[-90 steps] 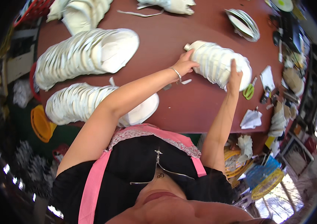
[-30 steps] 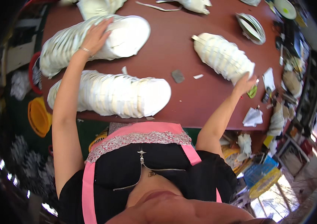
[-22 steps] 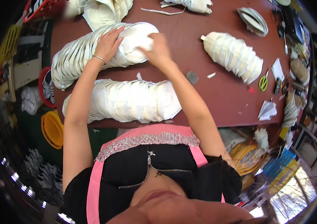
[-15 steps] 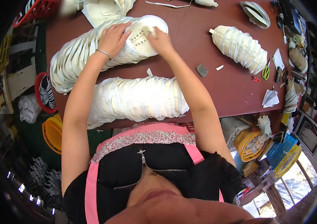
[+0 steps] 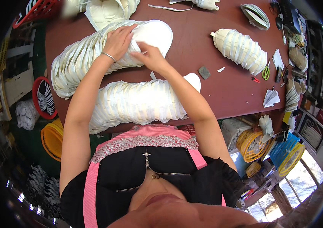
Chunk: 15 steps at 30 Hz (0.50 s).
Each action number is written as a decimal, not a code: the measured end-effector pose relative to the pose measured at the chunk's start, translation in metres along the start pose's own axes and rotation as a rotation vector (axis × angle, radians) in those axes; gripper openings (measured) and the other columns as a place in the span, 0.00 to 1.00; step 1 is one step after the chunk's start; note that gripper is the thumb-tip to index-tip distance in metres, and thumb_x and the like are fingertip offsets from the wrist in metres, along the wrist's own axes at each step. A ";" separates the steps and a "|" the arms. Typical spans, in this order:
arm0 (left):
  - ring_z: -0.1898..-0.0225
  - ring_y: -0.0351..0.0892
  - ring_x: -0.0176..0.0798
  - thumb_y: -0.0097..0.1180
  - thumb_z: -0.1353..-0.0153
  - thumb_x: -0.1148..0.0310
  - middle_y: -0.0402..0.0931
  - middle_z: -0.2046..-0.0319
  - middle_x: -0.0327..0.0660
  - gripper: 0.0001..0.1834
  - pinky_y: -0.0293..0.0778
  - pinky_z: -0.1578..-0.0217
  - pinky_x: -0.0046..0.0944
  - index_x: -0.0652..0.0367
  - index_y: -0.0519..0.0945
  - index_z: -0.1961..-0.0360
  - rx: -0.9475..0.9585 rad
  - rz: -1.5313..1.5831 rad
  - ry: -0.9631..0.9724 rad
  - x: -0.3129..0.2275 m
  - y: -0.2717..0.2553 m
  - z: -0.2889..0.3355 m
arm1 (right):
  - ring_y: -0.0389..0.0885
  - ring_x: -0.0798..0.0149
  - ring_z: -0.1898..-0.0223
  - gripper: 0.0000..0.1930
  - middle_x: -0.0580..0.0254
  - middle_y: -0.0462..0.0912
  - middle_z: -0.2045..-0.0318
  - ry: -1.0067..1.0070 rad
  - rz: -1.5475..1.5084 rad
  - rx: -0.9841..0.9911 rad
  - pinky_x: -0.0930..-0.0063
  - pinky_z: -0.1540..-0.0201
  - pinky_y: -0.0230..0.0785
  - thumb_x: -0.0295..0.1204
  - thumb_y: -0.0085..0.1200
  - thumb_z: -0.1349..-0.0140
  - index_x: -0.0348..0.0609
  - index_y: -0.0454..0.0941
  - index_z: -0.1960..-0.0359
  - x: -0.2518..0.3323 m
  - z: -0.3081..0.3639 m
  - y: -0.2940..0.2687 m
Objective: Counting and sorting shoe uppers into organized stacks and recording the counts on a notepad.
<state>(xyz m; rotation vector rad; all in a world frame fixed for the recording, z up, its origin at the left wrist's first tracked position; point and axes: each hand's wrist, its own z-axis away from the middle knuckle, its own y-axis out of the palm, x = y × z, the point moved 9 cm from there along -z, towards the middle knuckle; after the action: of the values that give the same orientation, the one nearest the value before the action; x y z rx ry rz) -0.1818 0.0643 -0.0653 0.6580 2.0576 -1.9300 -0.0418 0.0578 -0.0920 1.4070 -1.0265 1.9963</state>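
Across the left half of a reddish-brown worktop (image 5: 230, 98), I see a long stack of white cloth pieces (image 5: 81, 57), nested together, lying on its side with its rounded end toward the right. The left hand (image 5: 119, 41) lies over it near that end, fingers outstretched. A second ago the right hand (image 5: 151, 57) was at a smaller white bundle (image 5: 241, 51); it has come across to this stack, thumb and fingers drawn in beside a cloth fold. I cannot tell whether it pinches that fold. Half a second ago rows of eyelets showed on the end piece; now a plain white face shows there. I judge that the end pieces are being handled while the left hand steadies the rest.

Nearer the body lies a second long stack (image 5: 138, 102), partly hidden behind the right forearm (image 5: 192, 95). The bundle rests well apart to the right, just beside green-handled scissors (image 5: 266, 72), with a small red tool (image 5: 255, 79) near. Between lie a grey block (image 5: 204, 72) and a white scrap (image 5: 221, 69). Both hands screen part of the rounded end from me.
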 end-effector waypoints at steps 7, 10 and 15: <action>0.39 0.72 0.42 0.44 0.32 0.70 0.79 0.45 0.37 0.25 0.61 0.41 0.49 0.48 0.69 0.34 0.040 0.083 -0.014 -0.011 0.002 -0.012 | 0.72 0.78 0.68 0.10 0.69 0.80 0.70 -0.096 -0.212 -0.559 0.79 0.66 0.68 0.29 0.57 0.31 0.31 0.80 0.59 0.037 0.085 -0.185; 0.40 0.73 0.43 0.45 0.34 0.71 0.80 0.46 0.35 0.25 0.62 0.41 0.49 0.49 0.70 0.35 0.020 0.033 -0.036 0.006 -0.006 0.003 | 0.77 0.75 0.65 0.08 0.64 0.83 0.66 -0.215 0.106 -1.063 0.78 0.63 0.71 0.23 0.55 0.32 0.29 0.82 0.58 0.071 0.192 -0.310; 0.41 0.73 0.44 0.46 0.34 0.72 0.79 0.44 0.35 0.25 0.63 0.41 0.49 0.48 0.71 0.35 0.042 -0.034 -0.017 -0.008 -0.008 -0.010 | 0.78 0.68 0.65 0.12 0.55 0.83 0.67 0.068 0.696 -1.468 0.70 0.59 0.72 0.29 0.48 0.27 0.30 0.76 0.61 -0.025 0.282 -0.494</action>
<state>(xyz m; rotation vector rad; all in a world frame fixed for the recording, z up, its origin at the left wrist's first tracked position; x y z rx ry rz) -0.1776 0.0728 -0.0537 0.6168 2.0361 -1.9957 0.4950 0.1282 0.0842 0.1477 -2.3756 0.9267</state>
